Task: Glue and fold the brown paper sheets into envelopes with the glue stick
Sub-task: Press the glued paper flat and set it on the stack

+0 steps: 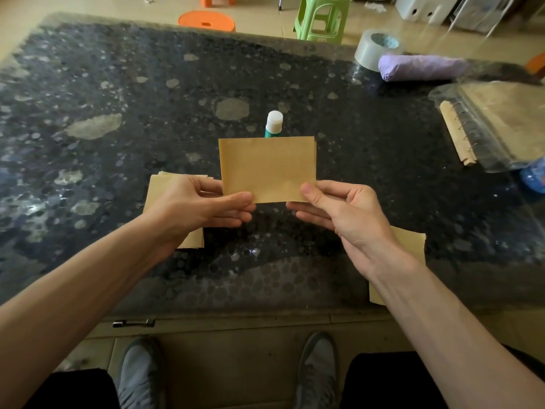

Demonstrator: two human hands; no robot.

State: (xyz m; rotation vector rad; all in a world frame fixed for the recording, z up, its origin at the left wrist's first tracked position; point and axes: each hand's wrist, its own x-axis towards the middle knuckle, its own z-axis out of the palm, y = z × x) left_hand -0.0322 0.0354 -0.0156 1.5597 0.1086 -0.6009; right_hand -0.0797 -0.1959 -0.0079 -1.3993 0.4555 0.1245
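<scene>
Hands hold the folded brown sheet [268, 169] above the desk [118, 113], just in front of the upright glue stick [273, 122], probably so its edges and seams can be checked. The left hand [206, 205] has its grip clamped on the lower left corner, thumb on the near face. The right hand [339, 214] pinches the lower right corner likewise. One paper stack [153, 196] lies under the left wrist, and spare sheets [413, 243] lie under the right.

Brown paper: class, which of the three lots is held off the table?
The folded piece in the middle, pinched by left hand and right hand; the left pile and right sheet lie flat.
</scene>
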